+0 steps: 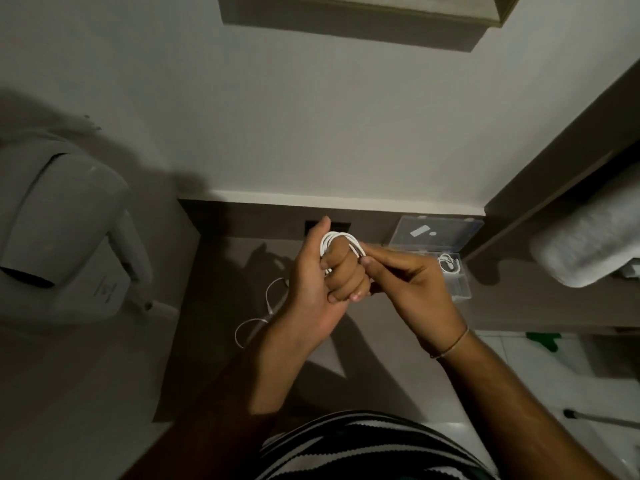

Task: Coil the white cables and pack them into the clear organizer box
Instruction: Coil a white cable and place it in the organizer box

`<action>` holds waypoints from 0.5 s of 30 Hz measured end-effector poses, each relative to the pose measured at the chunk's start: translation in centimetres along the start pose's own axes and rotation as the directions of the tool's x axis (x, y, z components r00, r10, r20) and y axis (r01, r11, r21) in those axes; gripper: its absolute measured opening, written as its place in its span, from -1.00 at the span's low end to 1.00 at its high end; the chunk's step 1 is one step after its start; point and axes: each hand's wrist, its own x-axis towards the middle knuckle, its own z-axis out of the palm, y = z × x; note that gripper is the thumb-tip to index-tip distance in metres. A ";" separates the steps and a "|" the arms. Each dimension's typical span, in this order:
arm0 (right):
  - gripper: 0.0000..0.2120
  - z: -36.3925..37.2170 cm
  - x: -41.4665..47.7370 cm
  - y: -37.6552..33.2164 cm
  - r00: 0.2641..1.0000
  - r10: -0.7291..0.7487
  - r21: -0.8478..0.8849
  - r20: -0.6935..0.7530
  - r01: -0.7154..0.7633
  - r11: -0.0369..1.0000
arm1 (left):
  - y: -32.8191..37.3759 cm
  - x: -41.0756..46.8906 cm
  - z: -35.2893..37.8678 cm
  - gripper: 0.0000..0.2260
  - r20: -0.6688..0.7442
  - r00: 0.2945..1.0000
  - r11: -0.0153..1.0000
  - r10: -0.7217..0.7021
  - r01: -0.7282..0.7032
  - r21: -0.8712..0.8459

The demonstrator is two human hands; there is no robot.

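Observation:
A white cable [333, 241] is wound in loops around the fingers of my left hand [320, 285], held above the brown desk. My right hand [408, 285] pinches the cable's free end at the loops, close against my left fingers. The clear organizer box [460, 289] stands open at the desk's back right, its lid [437, 233] raised against the wall. One coiled white cable [449, 264] lies in a compartment of it. Another white cable [256, 322] lies loose on the desk, left of my left wrist.
The brown desk [214, 341] runs to a white wall. A grey appliance [65, 233] stands at the left. A rolled grey towel [588, 244] lies on a ledge at the right. A dark shelf [363, 19] hangs overhead.

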 end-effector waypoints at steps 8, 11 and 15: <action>-0.76 -1.5 -2.9 4.3 0.953 0.283 0.036 -0.111 -0.281 0.959 | -3.6 1.5 -2.6 -0.39 -0.189 0.949 0.879 -0.253 0.307 0.364; -0.81 -2.2 -2.9 5.8 0.945 0.309 0.021 -0.105 -0.309 0.951 | -4.6 2.4 -3.1 -0.39 -0.273 0.916 0.842 -0.293 0.383 0.380; -0.79 -4.4 -1.0 7.6 0.941 0.304 -0.070 -0.146 -0.317 0.946 | -6.5 4.6 -3.1 -0.42 -0.464 0.862 0.814 -0.206 0.414 0.408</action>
